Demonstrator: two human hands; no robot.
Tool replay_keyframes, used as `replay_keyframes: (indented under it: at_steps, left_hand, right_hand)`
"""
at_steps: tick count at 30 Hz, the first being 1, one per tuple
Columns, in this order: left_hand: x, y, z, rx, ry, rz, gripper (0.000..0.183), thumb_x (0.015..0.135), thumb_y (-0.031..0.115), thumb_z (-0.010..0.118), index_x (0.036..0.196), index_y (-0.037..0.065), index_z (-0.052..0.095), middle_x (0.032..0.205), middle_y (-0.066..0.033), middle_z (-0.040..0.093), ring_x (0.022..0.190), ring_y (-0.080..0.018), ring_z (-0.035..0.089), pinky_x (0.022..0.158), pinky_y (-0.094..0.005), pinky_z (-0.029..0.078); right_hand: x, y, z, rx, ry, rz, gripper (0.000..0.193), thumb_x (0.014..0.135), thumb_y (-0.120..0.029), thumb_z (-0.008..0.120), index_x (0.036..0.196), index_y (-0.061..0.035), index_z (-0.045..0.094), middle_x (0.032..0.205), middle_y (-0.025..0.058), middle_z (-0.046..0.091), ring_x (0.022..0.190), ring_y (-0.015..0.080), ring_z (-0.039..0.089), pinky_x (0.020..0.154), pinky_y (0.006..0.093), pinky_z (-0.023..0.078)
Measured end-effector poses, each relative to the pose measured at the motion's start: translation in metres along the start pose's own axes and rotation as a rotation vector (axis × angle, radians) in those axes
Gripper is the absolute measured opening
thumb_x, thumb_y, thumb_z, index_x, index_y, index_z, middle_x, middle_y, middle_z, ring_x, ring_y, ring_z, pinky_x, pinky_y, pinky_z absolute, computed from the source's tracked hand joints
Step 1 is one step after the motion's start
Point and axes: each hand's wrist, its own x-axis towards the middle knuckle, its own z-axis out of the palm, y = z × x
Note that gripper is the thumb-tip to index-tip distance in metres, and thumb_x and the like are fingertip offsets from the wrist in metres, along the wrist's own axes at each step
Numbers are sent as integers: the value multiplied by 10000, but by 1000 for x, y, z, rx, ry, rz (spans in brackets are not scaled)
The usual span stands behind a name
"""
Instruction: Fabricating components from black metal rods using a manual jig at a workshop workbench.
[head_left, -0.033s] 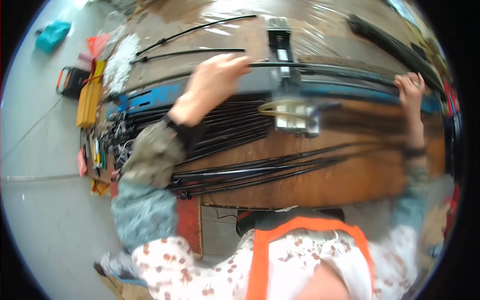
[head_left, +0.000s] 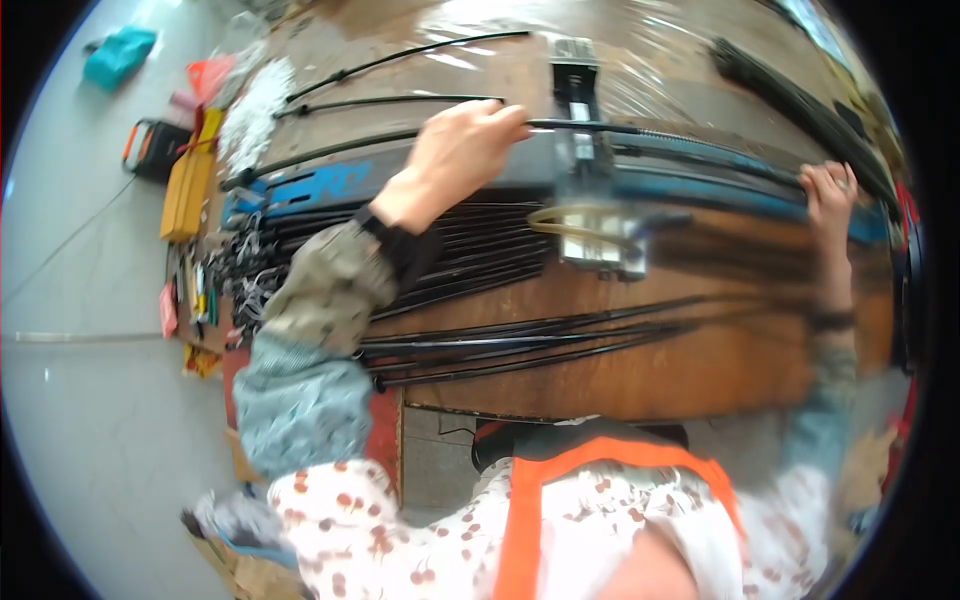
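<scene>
A long thin black cable (head_left: 590, 126) runs from left to right across the bench, with a ribbed, coil-like stretch on its right part. My left hand (head_left: 465, 145) is closed around it, just left of a metal bench fixture (head_left: 577, 85). Far to the right, my right hand (head_left: 829, 190) grips the cable's right part, fingers curled. Between the hands, the cable passes over the fixture and above a long blue rail (head_left: 700, 180). A pale yellow tube (head_left: 545, 222) loops out beside a silver block (head_left: 598, 255) at the fixture's near end.
Several black cables (head_left: 480, 245) lie bundled left of the fixture, and more (head_left: 540, 345) lie along the near edge. Two thin cables (head_left: 400, 102) rest beyond my left hand. A dark bundle (head_left: 800, 110) lies far right. White ties (head_left: 255, 115) and a yellow box (head_left: 188, 195) are at left.
My left hand has moved slightly right along with a small shift of the whole view. Both hands keep their hold on the cable.
</scene>
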Motion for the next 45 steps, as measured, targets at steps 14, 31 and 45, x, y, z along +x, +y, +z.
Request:
replay_keyframes:
  at_steps: [14,31,45]
  left_hand:
    - [-17,4,40,-107,213,-147,219,889,286,671,806,84,685,773,-115,638,774,-330,623,709,-432,483]
    - [3,13,25,-7,-170,-260,207,976,268,550,891,81,574,797,-177,651,783,-422,623,649,-493,472]
    - [0,-15,47,286,77,69,74,937,175,619,949,108,590,797,-113,637,733,-319,641,621,-428,497]
  right_hand:
    - [-10,-15,15,83,-43,141,123,981,-176,591,1016,-88,670,964,70,651,1058,259,574,1135,444,299]
    - [1,-178,-28,455,45,-12,281,897,-241,654,1115,-70,699,946,44,698,962,235,605,885,379,349]
    - [28,-182,-2,710,-280,-47,215,853,-166,680,999,-16,630,767,148,598,759,338,606,709,414,507]
